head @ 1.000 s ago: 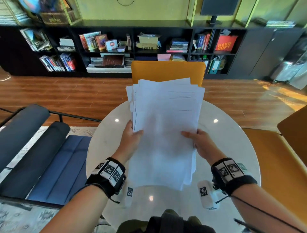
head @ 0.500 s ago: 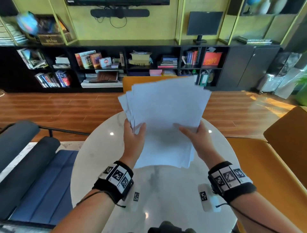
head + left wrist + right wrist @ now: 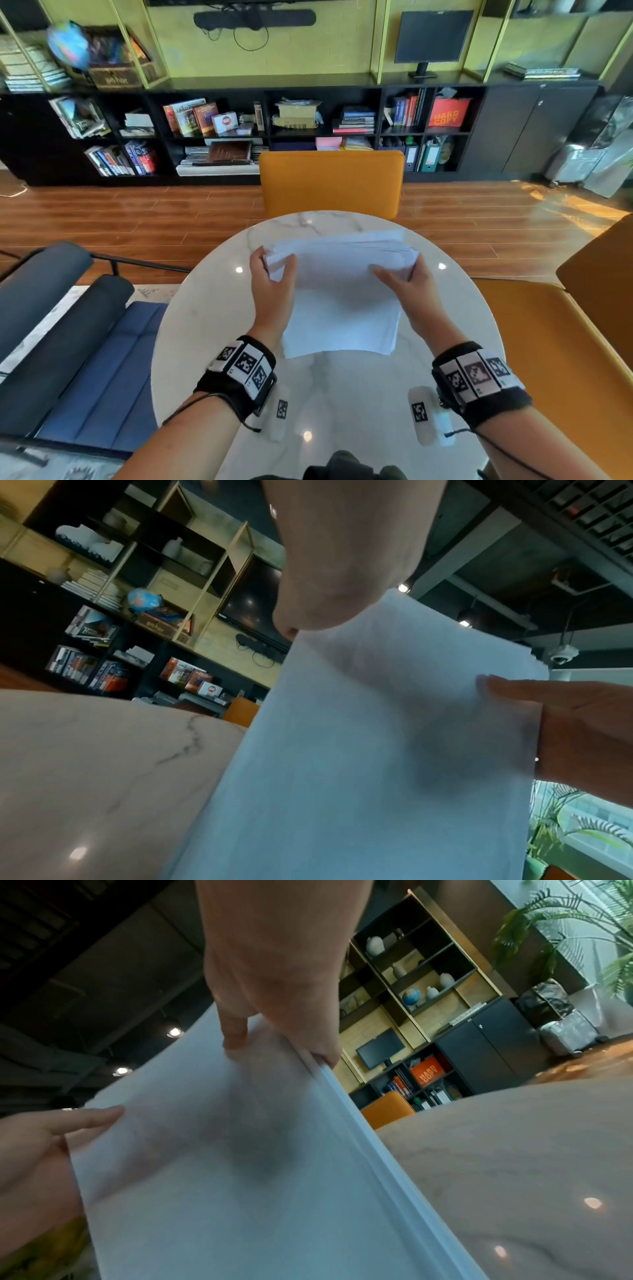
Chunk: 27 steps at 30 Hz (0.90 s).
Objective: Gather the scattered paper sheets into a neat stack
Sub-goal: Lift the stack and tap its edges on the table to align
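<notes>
Paper stack (image 3: 342,291) lowered toward table (image 3: 205,325), top edges uneven

The round white marble table (image 3: 205,342) bears the lower edge of the paper stack (image 3: 339,318).

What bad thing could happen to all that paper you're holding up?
The paper sheets are gripped only at their side edges by the left hand and right hand, so loose ones might slide out. The top edges look uneven, so the stack could stay messy. They stand on the glossy marble table, where the bottom might skid.
</notes>
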Motion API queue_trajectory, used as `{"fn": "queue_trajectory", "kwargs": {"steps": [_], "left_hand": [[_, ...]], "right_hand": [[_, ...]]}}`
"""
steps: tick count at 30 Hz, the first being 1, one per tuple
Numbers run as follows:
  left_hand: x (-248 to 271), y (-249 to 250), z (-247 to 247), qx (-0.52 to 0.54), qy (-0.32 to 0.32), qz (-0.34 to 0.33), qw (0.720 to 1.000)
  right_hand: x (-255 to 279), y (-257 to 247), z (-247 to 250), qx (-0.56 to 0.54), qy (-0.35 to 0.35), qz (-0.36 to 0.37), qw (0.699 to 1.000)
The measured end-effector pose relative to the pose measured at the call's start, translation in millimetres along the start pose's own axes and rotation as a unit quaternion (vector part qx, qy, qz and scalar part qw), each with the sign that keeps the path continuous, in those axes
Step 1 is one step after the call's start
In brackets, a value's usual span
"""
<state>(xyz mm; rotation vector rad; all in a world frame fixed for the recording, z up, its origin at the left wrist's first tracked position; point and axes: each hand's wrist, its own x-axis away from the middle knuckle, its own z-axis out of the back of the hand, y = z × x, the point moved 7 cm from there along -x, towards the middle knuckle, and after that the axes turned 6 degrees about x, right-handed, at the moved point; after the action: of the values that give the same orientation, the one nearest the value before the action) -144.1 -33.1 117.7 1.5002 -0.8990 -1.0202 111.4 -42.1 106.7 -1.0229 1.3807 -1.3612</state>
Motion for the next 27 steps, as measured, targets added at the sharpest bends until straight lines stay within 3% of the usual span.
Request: {"fn": "queue_trajectory", "kwargs": {"steps": [4, 10, 16, 23, 27], "left_hand": [[7.6, -16.6, -7.1, -0.022, -0.02, 0.034, 0.999], [-1.2, 12.2, -6.9, 0.018, 0.009, -0.009, 1.0], [3.6, -12.0, -9.2, -0.001, -0.026, 0.043, 0.999], [-11.7, 5.1, -5.7, 0.021, -0.028, 0.018, 0.999], [-8.2, -8.2, -8.5, 0.002, -0.062, 0.036, 0.997]], "right_hand": [[3.7, 23.5, -8.1, 0.045, 0.009, -0.039, 0.998], [-3.8, -13.6, -3.9, 0.02, 0.001, 0.034, 0.999], [-0.3, 22.7, -10.2, 0.031, -0.018, -0.038, 0.999], [-10.0, -4.5, -7.7, 0.014, -0.043, 0.0, 0.999], [-4.7, 10.8, -10.2, 0.024, -0.045, -0.023, 0.998]]}}
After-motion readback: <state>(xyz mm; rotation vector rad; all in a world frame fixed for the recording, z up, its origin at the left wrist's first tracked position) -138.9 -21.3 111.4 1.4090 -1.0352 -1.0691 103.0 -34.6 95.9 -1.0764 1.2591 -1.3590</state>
